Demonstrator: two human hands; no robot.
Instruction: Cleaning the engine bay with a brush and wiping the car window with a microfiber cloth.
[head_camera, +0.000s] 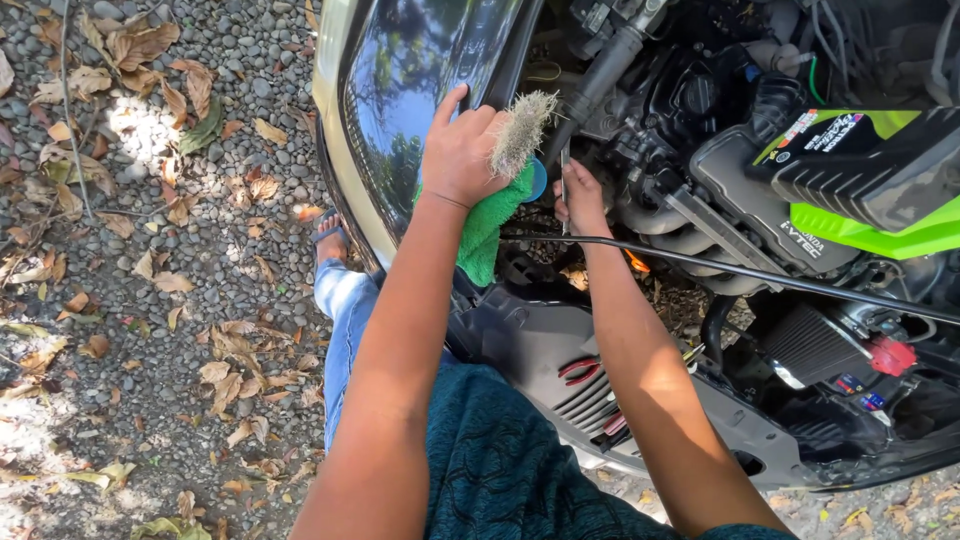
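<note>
Head view: red-handled pliers (580, 370) are seen low at centre on the black front panel (530, 340). Above, the left hand (462, 155) is closed around a green cloth (487, 225) and worn brush (520, 130), at upper centre. Just right, the right hand (580, 195) is pinched on a thin metal tool (565, 165) beside the engine (720, 190).
</note>
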